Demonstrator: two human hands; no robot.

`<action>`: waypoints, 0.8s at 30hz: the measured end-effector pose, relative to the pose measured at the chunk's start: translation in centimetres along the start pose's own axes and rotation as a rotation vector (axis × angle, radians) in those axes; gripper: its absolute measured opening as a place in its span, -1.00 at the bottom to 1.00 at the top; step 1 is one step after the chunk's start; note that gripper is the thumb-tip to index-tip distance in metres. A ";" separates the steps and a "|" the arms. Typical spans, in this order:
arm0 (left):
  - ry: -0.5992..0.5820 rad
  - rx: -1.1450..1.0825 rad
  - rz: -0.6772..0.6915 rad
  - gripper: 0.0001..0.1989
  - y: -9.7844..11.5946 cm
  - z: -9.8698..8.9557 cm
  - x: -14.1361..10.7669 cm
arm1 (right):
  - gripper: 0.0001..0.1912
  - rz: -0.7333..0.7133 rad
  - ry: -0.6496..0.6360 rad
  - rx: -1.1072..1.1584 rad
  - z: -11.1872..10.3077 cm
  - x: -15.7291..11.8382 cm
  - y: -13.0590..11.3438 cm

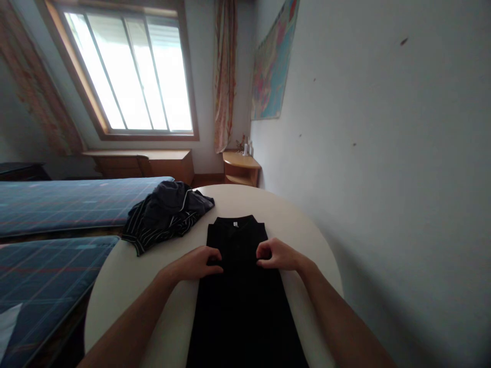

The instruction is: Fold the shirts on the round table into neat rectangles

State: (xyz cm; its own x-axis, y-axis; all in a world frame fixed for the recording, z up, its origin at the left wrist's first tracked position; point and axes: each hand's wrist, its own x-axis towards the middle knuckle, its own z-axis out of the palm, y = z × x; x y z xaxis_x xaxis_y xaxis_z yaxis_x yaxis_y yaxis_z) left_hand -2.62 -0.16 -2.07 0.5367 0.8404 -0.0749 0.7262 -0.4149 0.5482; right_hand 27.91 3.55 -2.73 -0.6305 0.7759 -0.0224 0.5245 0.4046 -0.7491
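A black shirt [245, 312] lies lengthwise on the round white table [303, 214], its sides turned in to a narrow strip. Its collar, with a small white label, points away from me. My left hand [203, 261] is at the shirt's left edge below the collar, fingers and thumb curled onto the cloth. Across from it, my right hand [278, 254] grips the right edge in the same bent-finger pinch. The cloth between the fingertips is too dark to make out in detail.
A heap of dark and striped clothes [164, 214] sits at the table's far left edge. Blue plaid mattresses [76, 204] are to the left. Beyond the table stand a wooden desk [169, 162] and a small corner shelf [241, 162]. A bare wall [383, 194] runs along the right.
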 end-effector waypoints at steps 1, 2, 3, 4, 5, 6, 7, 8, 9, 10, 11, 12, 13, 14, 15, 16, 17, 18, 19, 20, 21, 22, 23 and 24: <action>0.022 -0.032 0.016 -0.76 -0.1 -0.1 0.1 | -0.87 -0.020 0.022 0.001 0.0 0.0 0.1; 0.069 -0.059 0.039 -0.77 -0.1 -0.1 0.2 | -0.89 -0.047 0.057 -0.009 0.0 0.0 0.1; 0.137 -0.076 0.067 -0.79 -0.2 -0.1 0.3 | -0.90 -0.079 0.109 -0.030 -0.1 0.0 0.1; 0.221 -0.080 0.095 -0.81 -0.3 -0.1 0.5 | -0.91 -0.111 0.179 -0.057 -0.2 0.0 0.1; 0.311 -0.067 0.118 -0.83 -0.4 -0.1 0.7 | -0.90 -0.140 0.261 -0.089 -0.2 0.1 0.1; 0.393 -0.038 0.133 -0.84 -0.6 0.0 0.9 | -0.89 -0.161 0.343 -0.126 -0.3 0.3 0.1; 0.458 0.000 0.139 -0.85 -0.8 0.1 1.2 | -0.87 -0.173 0.415 -0.163 -0.3 0.5 0.1; 0.500 0.042 0.136 -0.85 -1.0 0.3 1.4 | -0.86 -0.177 0.464 -0.195 -0.3 0.7 0.2; 0.518 0.082 0.127 -0.85 -1.2 0.5 1.7 | -0.85 -0.177 0.484 -0.222 -0.3 1.0 0.4; 0.514 0.114 0.114 -0.86 -1.5 0.7 1.9 | -0.84 -0.175 0.472 -0.243 -0.2 1.2 0.6; 0.492 0.140 0.098 -0.85 -1.8 0.9 2.1 | -0.83 -0.172 0.438 -0.258 -0.1 1.4 0.9; 0.461 0.156 0.080 -0.85 -2.1 1.2 2.4 | -0.82 -0.164 0.396 -0.266 0.0 1.6 1.2; 0.430 0.165 0.059 -0.84 -2.4 1.4 2.5 | -0.80 -0.151 0.354 -0.271 0.1 1.7 1.5; 0.403 0.168 0.041 -0.82 -2.7 1.6 2.7 | -0.78 -0.132 0.321 -0.274 0.1 1.8 1.7; 0.379 0.169 0.031 -0.80 -2.9 1.7 2.8 | -0.75 -0.111 0.301 -0.276 0.1 1.8 1.8; 0.358 0.170 0.028 -0.79 -3.1 1.8 2.8 | -0.73 -0.089 0.289 -0.276 0.0 1.7 1.7; 0.336 0.171 0.031 -0.77 -3.2 1.7 2.7 | -0.72 -0.070 0.279 -0.276 -0.1 1.5 1.6; 0.310 0.172 0.035 -0.76 -3.1 1.6 2.5 | -0.72 -0.056 0.266 -0.277 -0.3 1.3 1.4; 0.281 0.172 0.036 -0.75 -3.0 1.4 2.3 | -0.72 -0.047 0.246 -0.277 -0.4 1.0 1.2; 0.251 0.172 0.032 -0.75 -2.8 1.2 2.0 | -0.73 -0.043 0.220 -0.270 -0.6 0.7 0.9; 0.219 0.167 0.025 -0.74 -2.5 1.0 1.6 | -0.74 -0.040 0.188 -0.255 -0.7 0.5 0.6; 0.186 0.158 0.019 -0.74 -2.1 0.9 1.3 | -0.75 -0.038 0.154 -0.231 -0.8 0.3 0.3; 0.155 0.146 0.018 -0.74 -1.7 0.7 1.0 | -0.76 -0.038 0.119 -0.204 -0.8 0.1 0.1; 0.126 0.133 0.019 -0.75 -1.3 0.5 0.7 | -0.77 -0.038 0.089 -0.179 -0.8 0.0 0.0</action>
State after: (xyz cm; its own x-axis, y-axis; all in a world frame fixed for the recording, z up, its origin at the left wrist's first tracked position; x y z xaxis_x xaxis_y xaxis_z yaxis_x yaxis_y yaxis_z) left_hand -2.94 0.78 -3.28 0.4987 0.8657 0.0442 0.7712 -0.4664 0.4333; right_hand 28.39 3.89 -2.20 -0.6032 0.7947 0.0682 0.5993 0.5081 -0.6186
